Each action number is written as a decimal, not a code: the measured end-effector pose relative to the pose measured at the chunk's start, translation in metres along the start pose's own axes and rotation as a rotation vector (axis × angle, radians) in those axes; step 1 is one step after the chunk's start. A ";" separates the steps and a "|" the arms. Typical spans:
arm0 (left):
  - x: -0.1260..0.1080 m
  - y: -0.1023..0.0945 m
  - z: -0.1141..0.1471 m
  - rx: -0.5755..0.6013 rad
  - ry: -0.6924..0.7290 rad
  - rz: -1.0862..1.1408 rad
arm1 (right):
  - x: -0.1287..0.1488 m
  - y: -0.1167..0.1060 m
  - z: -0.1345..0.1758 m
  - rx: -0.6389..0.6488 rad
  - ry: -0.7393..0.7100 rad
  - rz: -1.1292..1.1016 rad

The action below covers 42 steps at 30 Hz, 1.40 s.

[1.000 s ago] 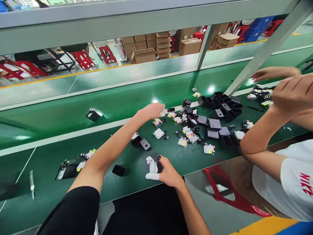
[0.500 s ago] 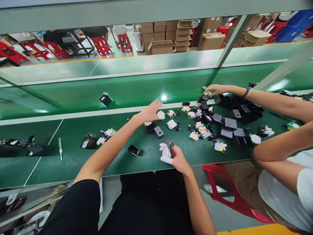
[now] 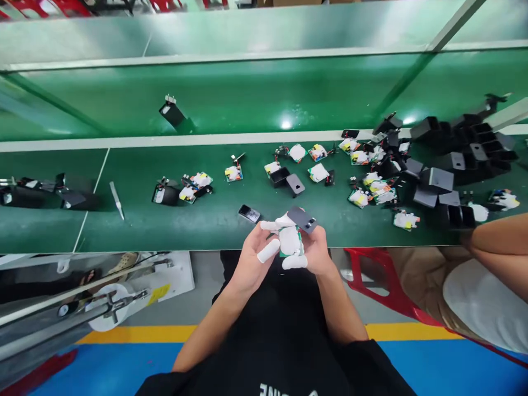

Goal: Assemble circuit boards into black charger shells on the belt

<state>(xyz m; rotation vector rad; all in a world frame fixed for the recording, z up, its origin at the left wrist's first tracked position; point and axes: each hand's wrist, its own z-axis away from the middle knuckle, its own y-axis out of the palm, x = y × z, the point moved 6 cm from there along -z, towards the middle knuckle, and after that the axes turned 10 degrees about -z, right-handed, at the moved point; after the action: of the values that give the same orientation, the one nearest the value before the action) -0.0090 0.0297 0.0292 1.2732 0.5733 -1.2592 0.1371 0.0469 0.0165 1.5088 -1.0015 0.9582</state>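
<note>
Circuit board [image 3: 290, 242], faced in white, sits at the center of the frame, raised between a worker's two hands near the front edge of a green surface [image 3: 214, 234]. Fingers of the right hand [image 3: 316, 251] are closed on the board, the thumb in a white finger cover [image 3: 294, 262] pressing across its lower edge, while a dark plate [image 3: 302, 218] tilts just above. Thumb and forefinger of the left hand [image 3: 252, 253] curl toward the board's left side; whether they grip or merely steady it cannot be told from this angle. A loosened pinch, or a covered thumb sliding on the rim, could send the board over the edge into the lap. Any leads behind the plate, hidden here, could be strained by a sharp twist. Up and slightly right of center, an open black case [image 3: 279, 177] and a gray case [image 3: 296, 184] lie side by side.
</note>
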 end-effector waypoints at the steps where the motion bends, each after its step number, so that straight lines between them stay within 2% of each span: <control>1: 0.004 -0.003 0.001 -0.021 -0.037 0.057 | 0.003 0.005 0.001 0.018 -0.007 0.044; 4: 0.013 -0.013 0.004 -0.019 -0.124 0.181 | 0.006 0.017 0.007 0.084 0.019 0.133; 6: 0.020 -0.017 0.009 0.002 -0.149 0.223 | 0.003 0.021 0.013 0.095 0.051 0.110; 9: 0.027 -0.027 0.015 -0.017 -0.091 0.115 | -0.005 0.018 0.020 0.024 0.054 0.068; 11: 0.022 -0.044 0.015 -0.187 0.086 -0.149 | -0.011 0.007 0.023 -0.085 0.024 0.047; 14: 0.002 -0.069 0.013 -0.565 0.387 -0.694 | -0.016 -0.016 0.026 -0.262 -0.052 0.018; 16: -0.005 -0.078 0.002 -0.653 0.427 -0.924 | -0.019 -0.030 0.027 -0.343 -0.082 0.028; 18: -0.007 -0.085 -0.014 -0.611 0.383 -1.007 | -0.021 -0.040 0.028 -0.391 -0.073 0.049; 20: -0.010 -0.088 -0.026 -0.521 0.356 -1.023 | -0.022 -0.044 0.029 -0.397 -0.037 0.057; 22: -0.013 -0.083 -0.032 -0.348 0.374 -0.957 | -0.017 -0.042 0.030 -0.365 -0.018 0.047; 25: -0.018 -0.067 -0.030 -0.009 0.441 -0.730 | 0.001 -0.033 0.031 -0.292 -0.050 0.046; 27: -0.024 -0.060 -0.025 0.099 0.482 -0.612 | 0.018 -0.027 0.031 -0.261 -0.119 0.057; 30: -0.030 -0.054 -0.019 0.137 0.520 -0.563 | 0.041 -0.020 0.030 -0.230 -0.217 0.090; 32: -0.033 -0.050 -0.016 0.151 0.541 -0.586 | 0.050 -0.016 0.028 -0.179 -0.233 0.117; 37: -0.045 -0.038 -0.008 0.203 0.629 -0.672 | 0.061 -0.008 0.026 -0.050 -0.245 0.149; 42: -0.048 -0.028 -0.005 0.232 0.668 -0.682 | 0.071 -0.004 0.026 -0.030 -0.282 0.227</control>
<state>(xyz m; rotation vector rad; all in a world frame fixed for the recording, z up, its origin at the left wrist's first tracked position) -0.0472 0.0573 0.0598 1.7882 1.4648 -1.4574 0.1663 0.0135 0.0777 1.5565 -1.4074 0.8962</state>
